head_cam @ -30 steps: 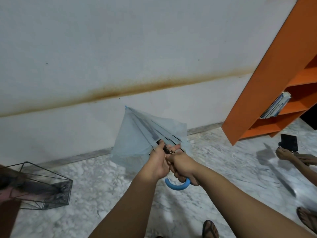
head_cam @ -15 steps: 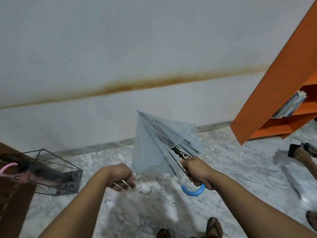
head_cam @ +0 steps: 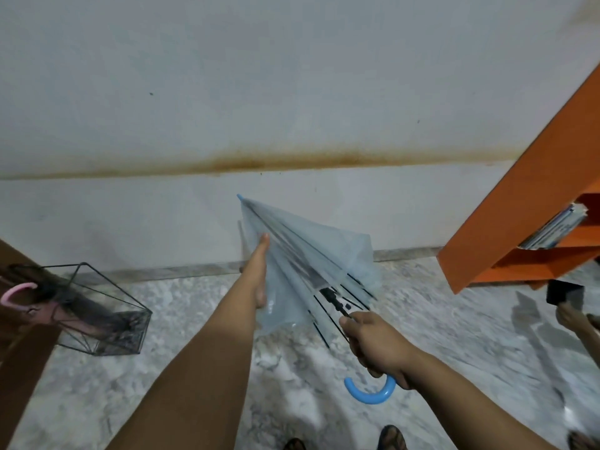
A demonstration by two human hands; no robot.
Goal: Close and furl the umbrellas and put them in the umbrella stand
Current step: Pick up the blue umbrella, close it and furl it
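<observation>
A pale blue see-through umbrella (head_cam: pixel 311 258) is collapsed but loose, its tip pointing up toward the wall. My right hand (head_cam: pixel 373 342) grips its shaft just above the blue hook handle (head_cam: pixel 370 393). My left hand (head_cam: pixel 259 267) lies with straight fingers against the left side of the canopy, fingertips toward the tip. A black wire umbrella stand (head_cam: pixel 97 306) sits on the floor at the left, tilted, with a pink-handled umbrella (head_cam: pixel 19 295) in it.
A stained white wall runs close ahead. An orange bookshelf (head_cam: pixel 519 209) with books stands at the right. Another person's hands hold a dark phone (head_cam: pixel 565 293) at the right edge. My sandalled feet (head_cam: pixel 391 438) stand on the marble floor.
My left hand left the shaft, swung out to the left, then came back and now presses on the canopy. The view has turned left, showing more of the stand.
</observation>
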